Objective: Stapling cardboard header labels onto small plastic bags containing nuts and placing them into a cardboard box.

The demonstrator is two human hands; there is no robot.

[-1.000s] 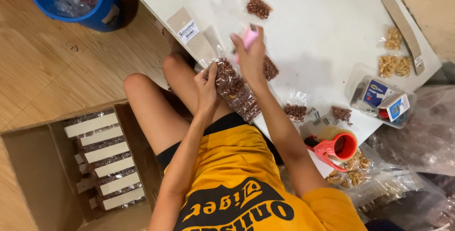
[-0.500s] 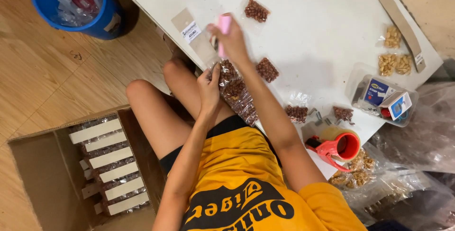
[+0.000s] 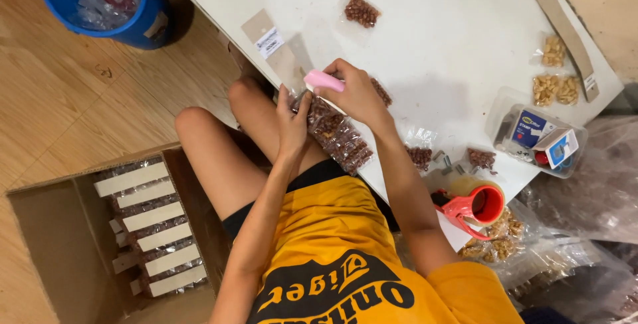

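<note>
Nut packets (image 3: 339,139) overhang the table edge (image 3: 372,178), both hands gripping.

White table (image 3: 465,25), wooden floor (image 3: 60,105)

- Your left hand (image 3: 293,119): forearm raised, fingers extended upward, thumb pressing inward.
- Your right hand (image 3: 352,91): elbow bent, fingers curled closed in a grip.
</note>
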